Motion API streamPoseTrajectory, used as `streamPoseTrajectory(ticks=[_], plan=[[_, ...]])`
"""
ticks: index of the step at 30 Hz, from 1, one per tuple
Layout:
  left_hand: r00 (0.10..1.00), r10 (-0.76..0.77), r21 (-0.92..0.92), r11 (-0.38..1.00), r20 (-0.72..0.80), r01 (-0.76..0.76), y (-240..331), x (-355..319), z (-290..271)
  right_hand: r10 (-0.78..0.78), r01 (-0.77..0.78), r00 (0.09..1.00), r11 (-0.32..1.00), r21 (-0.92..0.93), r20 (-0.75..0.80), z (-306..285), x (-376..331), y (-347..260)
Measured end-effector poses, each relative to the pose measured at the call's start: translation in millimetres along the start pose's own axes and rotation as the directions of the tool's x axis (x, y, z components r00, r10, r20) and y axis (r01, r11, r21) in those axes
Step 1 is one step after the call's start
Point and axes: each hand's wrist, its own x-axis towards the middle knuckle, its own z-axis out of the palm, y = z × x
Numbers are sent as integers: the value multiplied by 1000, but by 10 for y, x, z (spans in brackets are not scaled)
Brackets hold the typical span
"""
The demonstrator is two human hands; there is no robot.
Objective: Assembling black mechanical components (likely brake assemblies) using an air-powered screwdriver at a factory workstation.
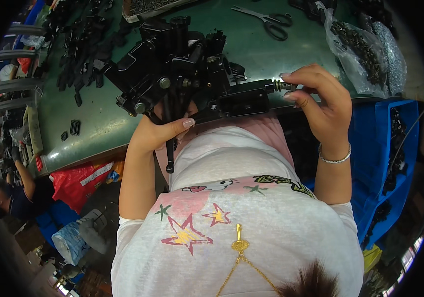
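My left hand (pixel 158 132) grips the underside of a black metal lever assembly (pixel 182 74), which I hold over the near edge of the green table (pixel 256 52). A thin black lever hangs down from it past my wrist. My right hand (pixel 318 96) pinches a small spring-like metal piece (pixel 282 86) at the end of the assembly's black cylinder body (pixel 244 101). A bracelet sits on my right wrist.
Scissors (pixel 270 21) lie at the back of the table. A clear bag of dark small parts (pixel 365 52) rests at the right. Black parts (pixel 80 44) are piled at the left. A blue crate (pixel 385 143) stands at my right. Another person (pixel 19 193) is at lower left.
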Motion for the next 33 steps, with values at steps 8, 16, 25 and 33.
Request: streamPoseTrajectory(ticks=[8, 16, 25, 33], plan=[[999, -22, -20, 1000, 28, 22, -54, -18, -81, -176, 176, 984, 983, -48, 7, -16, 85, 15], [1000, -9, -3, 1000, 18, 9, -58, -41, -97, -256, 259, 966, 958, -120, 37, -11, 136, -26], [998, -32, 20, 999, -46, 33, -52, -51, -98, -30, 30, 998, 1000, 2, 58, 2, 150, -27], [999, -28, 79, 996, -20, 29, -36, -31, -97, -121, 124, 991, 991, -54, 60, -13, 171, -29]])
